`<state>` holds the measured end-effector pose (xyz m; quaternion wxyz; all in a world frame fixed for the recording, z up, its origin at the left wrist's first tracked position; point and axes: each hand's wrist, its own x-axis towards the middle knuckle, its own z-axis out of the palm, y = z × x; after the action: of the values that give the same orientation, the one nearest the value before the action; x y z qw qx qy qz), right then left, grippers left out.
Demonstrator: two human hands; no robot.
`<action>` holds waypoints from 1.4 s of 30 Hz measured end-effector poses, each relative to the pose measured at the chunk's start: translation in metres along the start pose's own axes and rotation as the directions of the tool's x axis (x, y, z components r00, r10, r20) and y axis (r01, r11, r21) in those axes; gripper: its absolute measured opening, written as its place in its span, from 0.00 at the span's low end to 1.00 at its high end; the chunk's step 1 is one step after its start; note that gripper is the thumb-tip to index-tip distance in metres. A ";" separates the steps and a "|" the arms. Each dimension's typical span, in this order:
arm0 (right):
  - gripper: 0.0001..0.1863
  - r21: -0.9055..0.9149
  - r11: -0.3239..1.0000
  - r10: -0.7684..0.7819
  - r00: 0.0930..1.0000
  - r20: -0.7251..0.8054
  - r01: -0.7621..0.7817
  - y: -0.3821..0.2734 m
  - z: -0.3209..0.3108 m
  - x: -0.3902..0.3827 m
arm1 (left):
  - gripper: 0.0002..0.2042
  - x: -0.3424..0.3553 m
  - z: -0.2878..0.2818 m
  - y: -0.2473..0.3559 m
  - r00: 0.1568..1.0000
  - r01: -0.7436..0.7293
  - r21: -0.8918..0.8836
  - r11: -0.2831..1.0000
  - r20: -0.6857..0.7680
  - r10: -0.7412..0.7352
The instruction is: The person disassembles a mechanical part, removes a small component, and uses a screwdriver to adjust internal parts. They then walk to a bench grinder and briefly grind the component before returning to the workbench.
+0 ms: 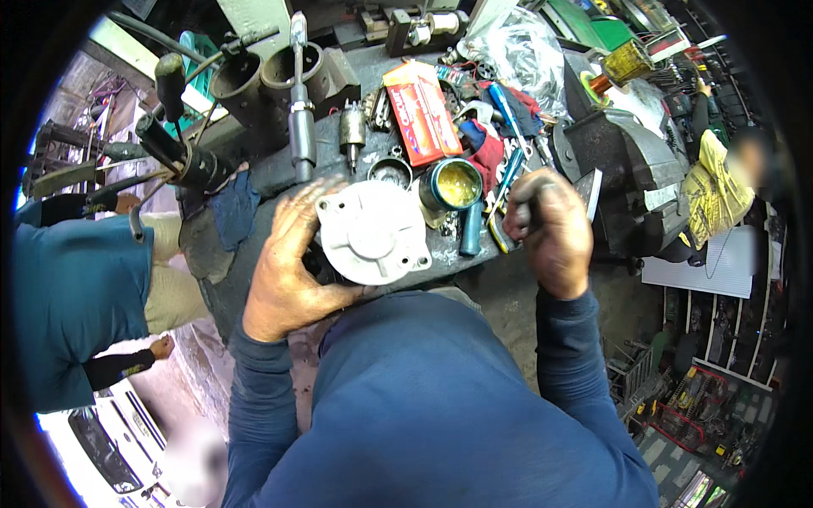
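While left hand (284, 271) cups housing (373, 230) at tabletop (254, 254) edge | right hand (550, 229) fisted on tool handle (518, 195), 3 o'clock | risk: housing slips off; grease tin (453, 186) at 1 o'clock tips.

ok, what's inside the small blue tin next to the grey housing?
The blue tin is open and holds yellowish grease. How deep it goes and the tin's bottom are hidden. The left hand steadies the grey housing beside it.
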<state>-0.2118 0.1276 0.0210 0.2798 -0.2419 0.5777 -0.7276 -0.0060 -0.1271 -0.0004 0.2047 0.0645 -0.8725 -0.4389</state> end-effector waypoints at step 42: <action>0.18 -0.942 0.289 0.557 0.770 0.312 0.172 0.125 0.010 -0.055 | 0.17 -0.153 0.130 -0.059 0.526 0.844 0.107 0.526 -0.365 -0.768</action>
<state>-0.1490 0.1357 -0.1008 0.3418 -0.4945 0.7941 -0.0896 0.0749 -0.0225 -0.1618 0.0830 0.5517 -0.7544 -0.3460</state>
